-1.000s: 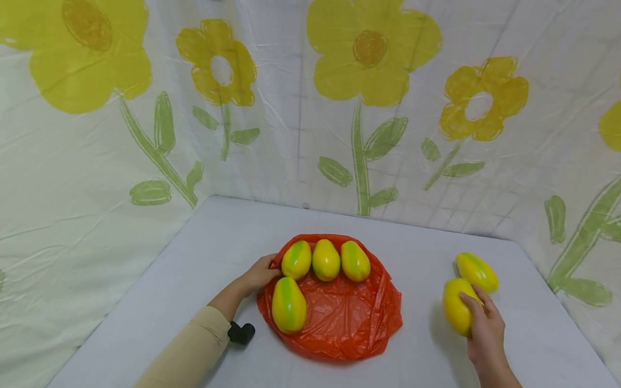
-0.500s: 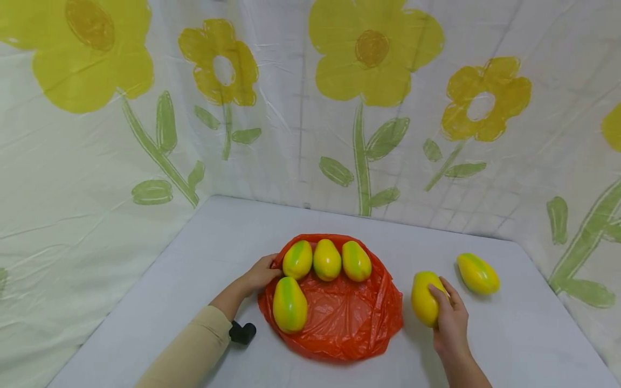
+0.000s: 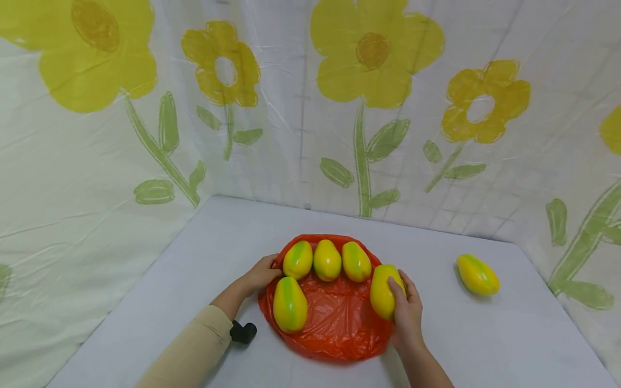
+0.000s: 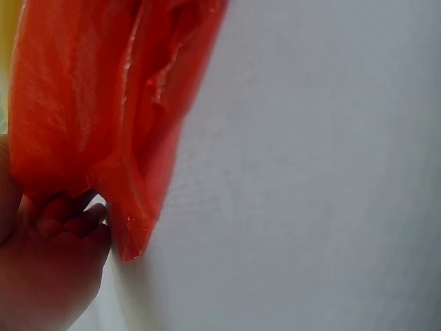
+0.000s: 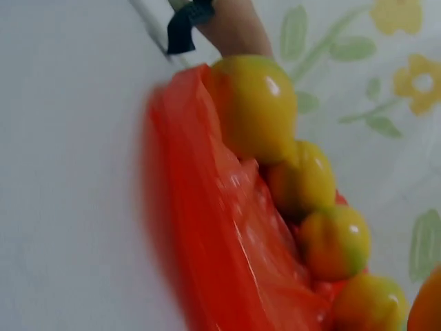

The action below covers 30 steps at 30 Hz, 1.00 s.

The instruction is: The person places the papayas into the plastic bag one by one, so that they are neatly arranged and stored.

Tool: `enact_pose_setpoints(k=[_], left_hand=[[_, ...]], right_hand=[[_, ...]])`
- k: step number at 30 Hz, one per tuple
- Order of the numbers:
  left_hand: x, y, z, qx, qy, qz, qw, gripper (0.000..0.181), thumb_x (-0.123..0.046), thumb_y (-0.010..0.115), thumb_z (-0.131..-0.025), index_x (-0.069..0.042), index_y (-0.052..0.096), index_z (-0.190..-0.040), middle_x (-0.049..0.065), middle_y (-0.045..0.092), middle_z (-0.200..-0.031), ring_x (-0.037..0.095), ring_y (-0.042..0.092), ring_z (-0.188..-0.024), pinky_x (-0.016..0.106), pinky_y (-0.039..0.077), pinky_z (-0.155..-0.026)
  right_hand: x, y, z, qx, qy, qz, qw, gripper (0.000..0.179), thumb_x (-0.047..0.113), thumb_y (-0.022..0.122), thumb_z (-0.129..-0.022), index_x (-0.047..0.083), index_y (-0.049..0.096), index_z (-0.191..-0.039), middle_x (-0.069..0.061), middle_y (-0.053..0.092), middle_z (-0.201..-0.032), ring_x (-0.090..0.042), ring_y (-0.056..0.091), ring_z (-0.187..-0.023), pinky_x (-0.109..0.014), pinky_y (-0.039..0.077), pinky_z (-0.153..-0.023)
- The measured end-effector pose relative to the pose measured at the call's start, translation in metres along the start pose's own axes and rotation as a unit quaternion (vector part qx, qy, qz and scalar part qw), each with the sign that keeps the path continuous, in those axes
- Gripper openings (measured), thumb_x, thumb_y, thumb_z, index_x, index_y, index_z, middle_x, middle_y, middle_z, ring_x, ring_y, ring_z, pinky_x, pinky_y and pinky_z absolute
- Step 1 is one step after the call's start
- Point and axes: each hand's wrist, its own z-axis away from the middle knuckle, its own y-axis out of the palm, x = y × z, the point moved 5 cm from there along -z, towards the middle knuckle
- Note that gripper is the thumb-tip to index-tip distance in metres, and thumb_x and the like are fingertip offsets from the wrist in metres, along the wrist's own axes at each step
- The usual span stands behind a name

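A red plastic bag [image 3: 339,323] lies spread open on the table, with several yellow papayas streaked with green inside. Three of these papayas [image 3: 327,261] line its far side, and another papaya [image 3: 290,305] sits at its left. My left hand [image 3: 261,274] grips the bag's left rim; the left wrist view shows curled fingers under the red plastic [image 4: 76,103]. Over the bag's right edge, my right hand [image 3: 408,315] holds one more papaya [image 3: 382,293], thumb on its near side. In the right wrist view the held papaya shows only partly, at the lower right corner.
One loose papaya [image 3: 477,275] lies on the white table [image 3: 514,334] to the right. A black strap piece [image 3: 242,333] shows by the left forearm. Behind the table hangs a white curtain [image 3: 281,178] printed with yellow flowers.
My right hand has carried its papaya leftward from beside the loose one to the bag's right edge. The left hand and the bag have stayed in place.
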Motion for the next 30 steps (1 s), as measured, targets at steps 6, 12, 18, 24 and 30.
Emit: enact_pose_setpoints(k=[6,12,18,24,30], left_hand=[[0.0,-0.001,0.0,-0.003,0.006,-0.002,1.0,0.035,-0.008,0.05,-0.09,-0.007,0.054,-0.124,0.007,0.059,-0.111,0.017,0.053,-0.093,0.037,0.051,-0.092],[-0.002,-0.001,0.0,0.003,0.008,-0.001,1.0,0.035,-0.009,0.05,-0.09,-0.007,0.053,-0.124,0.006,0.059,-0.111,0.017,0.053,-0.094,0.038,0.051,-0.093],[-0.001,0.0,0.001,0.002,0.007,0.001,1.0,0.035,-0.01,0.05,-0.09,-0.008,0.053,-0.125,0.006,0.059,-0.112,0.017,0.053,-0.095,0.038,0.05,-0.093],[-0.001,0.0,0.003,0.0,0.003,0.001,1.0,0.034,-0.01,0.05,-0.09,-0.008,0.053,-0.125,0.007,0.058,-0.112,0.018,0.053,-0.095,0.038,0.051,-0.092],[-0.001,0.0,0.002,0.004,0.004,0.005,1.0,0.035,-0.011,0.05,-0.091,-0.008,0.053,-0.126,0.007,0.058,-0.114,0.018,0.053,-0.096,0.038,0.05,-0.093]], right_hand=[[-0.007,0.026,0.007,0.012,-0.014,0.021,0.9996,0.067,0.048,0.047,-0.092,0.023,0.021,-0.149,-0.006,0.021,-0.152,-0.027,0.026,-0.133,-0.045,0.029,-0.112],[-0.018,0.047,0.013,0.012,-0.001,0.046,0.9989,0.068,0.053,0.05,-0.089,0.028,0.025,-0.147,-0.007,0.028,-0.147,-0.028,0.031,-0.126,-0.047,0.036,-0.107],[-0.03,0.067,0.017,0.03,-0.003,0.066,0.9973,0.068,0.051,0.05,-0.089,0.026,0.026,-0.147,-0.01,0.028,-0.147,-0.031,0.033,-0.125,-0.051,0.038,-0.104],[-0.038,0.079,0.021,0.037,-0.003,0.079,0.9962,0.07,0.054,0.051,-0.088,0.024,0.029,-0.146,-0.011,0.031,-0.146,-0.032,0.034,-0.126,-0.055,0.035,-0.105],[-0.045,0.087,0.022,0.041,-0.003,0.088,0.9952,0.068,0.052,0.051,-0.088,0.023,0.03,-0.146,-0.012,0.033,-0.144,-0.032,0.037,-0.123,-0.055,0.039,-0.102]])
